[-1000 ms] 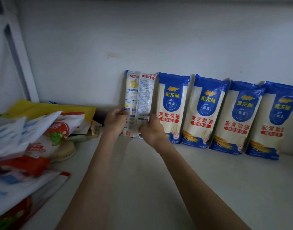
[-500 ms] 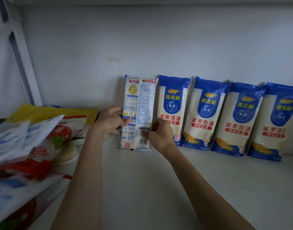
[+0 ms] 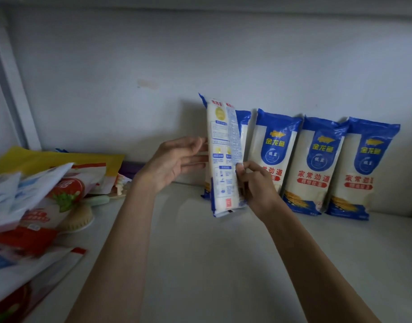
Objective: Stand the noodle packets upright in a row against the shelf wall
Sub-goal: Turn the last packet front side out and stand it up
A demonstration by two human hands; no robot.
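A noodle packet [image 3: 221, 159], its white printed back facing me, is held upright and turned almost edge-on, a little in front of the shelf wall [image 3: 130, 66]. My right hand [image 3: 258, 190] pinches its lower right edge. My left hand [image 3: 172, 162] is spread open, its fingertips at the packet's left edge. Several blue-and-white noodle packets [image 3: 321, 164] lean upright in a row against the wall to the right. The leftmost of them [image 3: 244, 127] is mostly hidden behind the held packet.
A loose pile of red, white and yellow food bags [image 3: 37, 194] covers the shelf's left side, with a round brush [image 3: 76, 220] beside it. A white upright post [image 3: 11, 89] stands at the far left. The pale shelf floor [image 3: 212, 264] stretches in front of the row.
The back-facing packet stood against the wall at the row's left end. It has since been lifted, brought toward me and rotated edge-on. My left hand has let go and spread its fingers.
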